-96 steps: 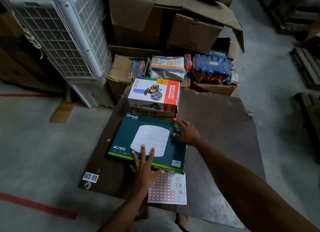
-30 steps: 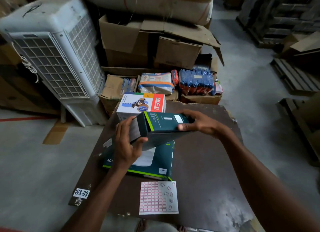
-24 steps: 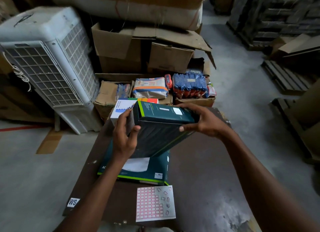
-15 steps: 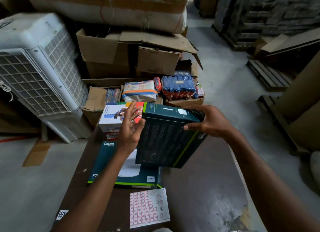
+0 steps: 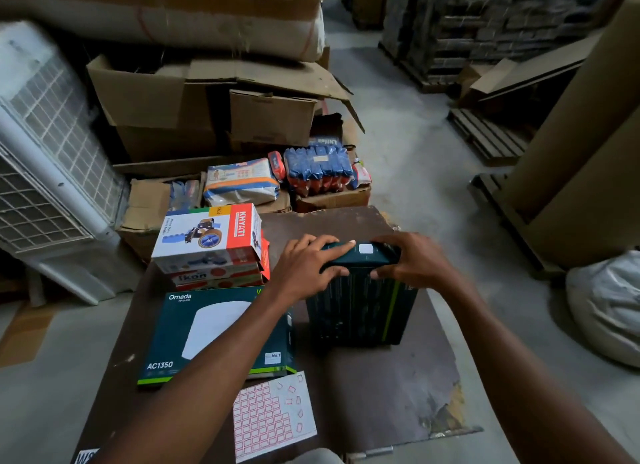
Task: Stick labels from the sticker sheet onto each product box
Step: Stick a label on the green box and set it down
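Observation:
A dark green Omada box [image 5: 360, 307] stands on edge on the brown board [image 5: 391, 387], right of centre. My left hand [image 5: 304, 266] and my right hand [image 5: 412, 261] grip its top edge from either side, fingers curled over it. A second Omada box marked AC1350 [image 5: 194, 325] lies flat to the left, partly under my left forearm. Behind that one sits a white and red KHYATI box [image 5: 211, 235] stacked on an Ikon box [image 5: 214, 276]. The sticker sheet [image 5: 270, 418] with red-bordered labels lies at the board's near edge.
A white air cooler [image 5: 45, 158] stands at the left. Open cartons [image 5: 214, 107] and packets of goods [image 5: 280, 179] crowd the floor behind the board. Tall cardboard sheets [image 5: 581, 145] and pallets line the right, with a white sack [image 5: 609, 304] beside them.
Both hands lifted the top Omada box off the stack, carried it right and stood it on edge on the board. The camera view swung right.

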Available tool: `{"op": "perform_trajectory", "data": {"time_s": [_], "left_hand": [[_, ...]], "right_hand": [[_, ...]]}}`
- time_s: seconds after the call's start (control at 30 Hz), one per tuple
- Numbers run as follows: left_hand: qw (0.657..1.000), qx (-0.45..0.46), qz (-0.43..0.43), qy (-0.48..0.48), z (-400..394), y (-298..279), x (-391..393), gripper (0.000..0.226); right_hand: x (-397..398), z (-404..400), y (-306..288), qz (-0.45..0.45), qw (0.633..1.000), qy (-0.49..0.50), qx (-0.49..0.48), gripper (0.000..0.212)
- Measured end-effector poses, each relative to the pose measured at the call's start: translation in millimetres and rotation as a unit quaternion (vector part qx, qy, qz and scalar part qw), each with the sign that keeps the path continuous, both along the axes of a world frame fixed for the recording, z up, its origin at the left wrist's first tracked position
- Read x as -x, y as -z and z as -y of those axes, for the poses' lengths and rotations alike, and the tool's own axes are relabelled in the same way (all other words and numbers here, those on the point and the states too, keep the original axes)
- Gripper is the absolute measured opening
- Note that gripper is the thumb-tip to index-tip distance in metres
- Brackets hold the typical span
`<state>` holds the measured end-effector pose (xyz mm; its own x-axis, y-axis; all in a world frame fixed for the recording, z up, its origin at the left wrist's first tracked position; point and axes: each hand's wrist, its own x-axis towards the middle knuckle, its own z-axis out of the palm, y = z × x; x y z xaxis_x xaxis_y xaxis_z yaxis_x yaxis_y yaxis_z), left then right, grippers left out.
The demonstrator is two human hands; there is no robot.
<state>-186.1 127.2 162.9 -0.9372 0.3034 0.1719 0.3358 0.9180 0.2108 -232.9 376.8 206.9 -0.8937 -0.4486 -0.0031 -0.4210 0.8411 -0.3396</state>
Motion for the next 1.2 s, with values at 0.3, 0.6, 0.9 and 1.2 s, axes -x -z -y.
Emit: {"op": "perform_trajectory", "data": {"time_s": [0.3, 0.6, 0.9, 1.2], "left_hand": [[0.998, 0.042, -0.03, 0.02, -28.7, 13.0, 10.9, 0.053], [0.995, 0.072, -0.062, 0.027, -33.0, 27.3, 6.6, 0.049], [0.997, 0.061, -0.04, 0.018, -39.6, 20.0, 8.5, 0.049], [0.997, 0.032, -0.046, 0.058, -37.9, 24.4, 10.6, 0.052]], "right_hand": [[-10.2, -27.1, 40.9, -0.025, 0.999, 0.038, -0.009, 0.072], [-55.4, -15.0, 86.3, -0.181, 0.977, 0.101, -0.043, 0.058], [-51.6, -13.9, 90.8, -0.19, 0.975, 0.106, -0.047, 0.056], [-97.7, 21.5, 105.7, -0.323, 0.927, 0.13, 0.14, 0.032]]}}
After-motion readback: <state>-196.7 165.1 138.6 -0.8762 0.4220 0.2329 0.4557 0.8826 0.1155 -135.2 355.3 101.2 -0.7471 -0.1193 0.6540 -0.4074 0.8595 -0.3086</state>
